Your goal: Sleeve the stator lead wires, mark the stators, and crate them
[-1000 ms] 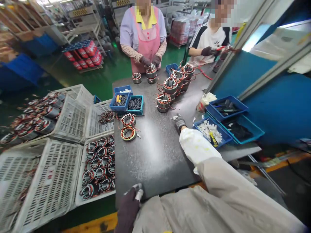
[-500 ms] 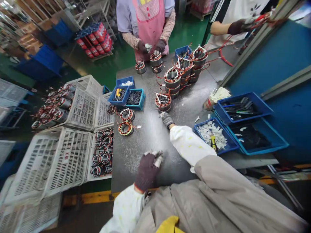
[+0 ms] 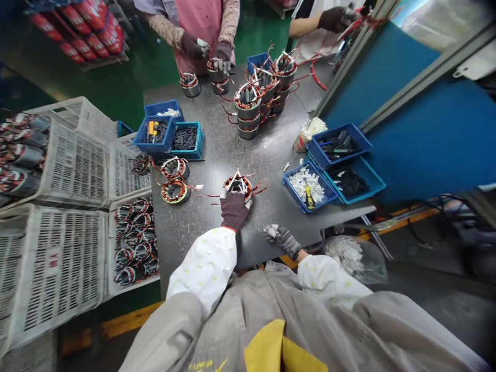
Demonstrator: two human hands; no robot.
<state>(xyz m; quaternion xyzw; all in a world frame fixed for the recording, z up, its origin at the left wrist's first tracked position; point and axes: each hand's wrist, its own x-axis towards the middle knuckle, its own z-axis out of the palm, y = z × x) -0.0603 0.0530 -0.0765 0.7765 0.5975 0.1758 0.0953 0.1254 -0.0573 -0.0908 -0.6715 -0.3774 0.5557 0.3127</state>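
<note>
A motor stator [image 3: 243,183] with copper windings, white ties and red lead wires stands on the dark metal table [image 3: 209,227] in front of me. My left hand [image 3: 235,207], in a dark purple glove with pale fingertips, grips its near side, hiding part of the ring. My right hand [image 3: 284,239], in a grey striped glove, hovers or rests by the table's near edge; it holds nothing and its fingers are apart. Left of the gripped stator are a stator with a yellow-green rim [image 3: 175,191] and another stator [image 3: 175,167].
Stacked stators [image 3: 248,111] stand farther back. At right are a bin of white pieces [image 3: 291,182] with yellow-handled snips and bins of black parts [image 3: 341,146]. More small bins [image 3: 186,142] and white crates [image 3: 64,258] lie left. A co-worker's gloved hands [image 3: 207,54] work opposite.
The nearest single stator has come from beside the stacks toward me. My left hand has moved forward onto it, while my right hand has drawn back toward the table edge. The view has shifted.
</note>
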